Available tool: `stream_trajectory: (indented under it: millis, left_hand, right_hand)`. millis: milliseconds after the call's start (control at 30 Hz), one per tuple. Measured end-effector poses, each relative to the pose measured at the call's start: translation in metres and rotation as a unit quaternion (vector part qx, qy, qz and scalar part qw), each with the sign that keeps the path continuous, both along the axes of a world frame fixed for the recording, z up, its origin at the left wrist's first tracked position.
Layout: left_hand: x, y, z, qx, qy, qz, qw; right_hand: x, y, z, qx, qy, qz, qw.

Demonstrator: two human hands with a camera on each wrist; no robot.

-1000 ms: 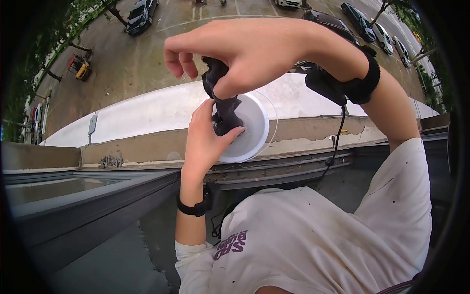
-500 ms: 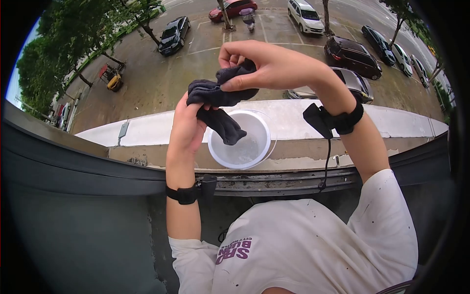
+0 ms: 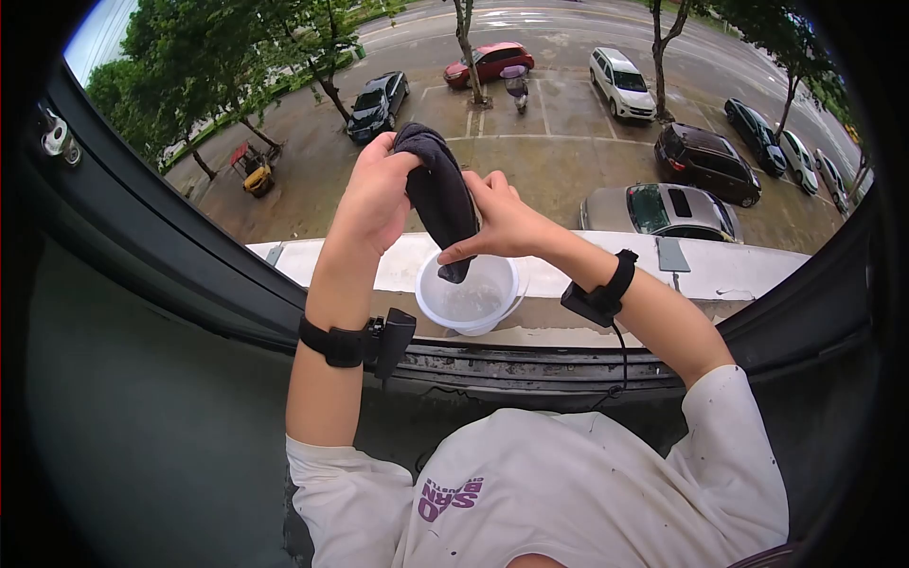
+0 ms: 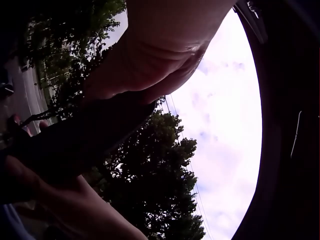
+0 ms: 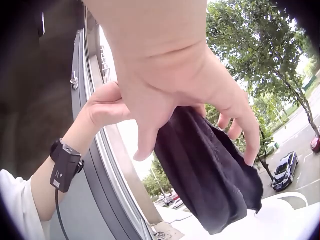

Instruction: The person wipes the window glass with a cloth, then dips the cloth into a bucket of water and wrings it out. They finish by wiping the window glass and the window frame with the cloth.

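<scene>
A dark, damp-looking cloth [image 3: 437,194] hangs lengthwise over the white bucket [image 3: 470,320], its lower end overlapping the bucket's mouth in the head view. My left hand [image 3: 377,194] grips the cloth's top end, thumb over the fabric. Lower down, my right hand [image 3: 507,222] is around the cloth, thumb to one side and fingers to the other. Close up in the right wrist view, the cloth [image 5: 205,175] falls in folds below the right hand [image 5: 175,90]. The left wrist view is dark, with the cloth [image 4: 75,135] as a black shape.
The bucket stands on an outer ledge [image 3: 578,260] beyond a dark window frame [image 3: 530,362]. Past the ledge is a parking lot with a silver car [image 3: 653,208], several other cars and trees. Black camera straps [image 3: 343,346] circle both wrists.
The cloth went from bunched between both hands to hanging stretched downward. My left hand rose to its top end; my right hand came down beside its lower part. The head view tilted up toward the street.
</scene>
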State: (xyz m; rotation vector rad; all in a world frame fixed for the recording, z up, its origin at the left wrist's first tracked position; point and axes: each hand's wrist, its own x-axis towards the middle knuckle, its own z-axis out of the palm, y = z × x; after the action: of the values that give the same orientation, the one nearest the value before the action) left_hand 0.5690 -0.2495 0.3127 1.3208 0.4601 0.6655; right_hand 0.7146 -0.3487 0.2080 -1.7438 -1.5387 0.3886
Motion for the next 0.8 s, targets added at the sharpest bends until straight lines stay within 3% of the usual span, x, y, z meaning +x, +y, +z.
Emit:
stream_trajectory:
  millis: [33, 100, 167, 233, 267, 300, 367, 467, 500, 567, 633, 667, 700, 767, 800]
  left_hand:
    - [-0.001, 0.000, 0.001, -0.001, 0.002, 0.000, 1.000]
    - [-0.002, 0.003, 0.001, -0.019, -0.017, -0.028, 0.999]
    - [-0.006, 0.007, -0.006, -0.023, -0.016, -0.026, 0.999]
    - [-0.017, 0.016, -0.025, -0.047, -0.055, 0.001, 0.997]
    - [-0.022, 0.019, -0.039, -0.048, -0.055, 0.002, 0.997]
    - [-0.030, 0.019, -0.055, -0.078, -0.044, 0.065, 0.994]
    - [-0.046, 0.009, -0.076, -0.129, -0.014, 0.146, 0.981]
    - [-0.061, 0.020, -0.137, -0.177, 0.016, 0.061, 0.982]
    - [-0.060, 0.014, -0.144, -0.181, 0.031, 0.040, 0.982]
    - [-0.051, -0.003, -0.133, -0.196, 0.039, 0.064, 0.978]
    - [-0.041, 0.014, -0.144, -0.478, -0.072, -0.043, 0.875]
    - [-0.033, 0.019, -0.147, -0.547, -0.110, -0.023, 0.829]
    - [-0.028, 0.025, -0.155, -0.541, -0.116, -0.027, 0.833]
    - [-0.018, 0.029, -0.168, -0.524, -0.262, -0.030, 0.810]
    - [-0.015, 0.013, -0.145, -0.495, -0.232, 0.047, 0.836]
  right_hand:
    - [-0.003, 0.003, -0.004, -0.025, -0.031, 0.001, 0.999]
    - [-0.007, 0.004, -0.004, -0.013, 0.031, 0.039, 0.999]
    - [-0.010, 0.006, 0.004, -0.101, 0.300, 0.042, 0.948]
    - [-0.009, 0.011, -0.006, -0.078, 0.340, 0.036, 0.936]
    - [-0.008, 0.008, -0.007, -0.052, 0.415, 0.004, 0.908]
    - [-0.006, 0.005, -0.007, -0.025, 0.485, -0.027, 0.874]
    - [-0.002, 0.005, -0.003, -0.019, 0.497, -0.044, 0.866]
    - [0.000, 0.007, -0.005, 0.043, 0.575, -0.051, 0.815]
    - [-0.003, 0.012, -0.006, 0.047, 0.572, -0.046, 0.818]
    - [-0.008, 0.025, -0.010, 0.103, 0.626, -0.103, 0.766]
    - [-0.021, 0.022, 0.007, 0.092, 0.644, -0.115, 0.751]
    - [-0.024, 0.022, 0.009, 0.109, 0.661, -0.105, 0.735]
    - [-0.024, 0.023, 0.012, 0.126, 0.677, -0.095, 0.719]
    - [-0.019, 0.026, 0.012, 0.138, 0.696, -0.064, 0.701]
    - [-0.014, 0.024, 0.010, 0.135, 0.690, -0.093, 0.705]
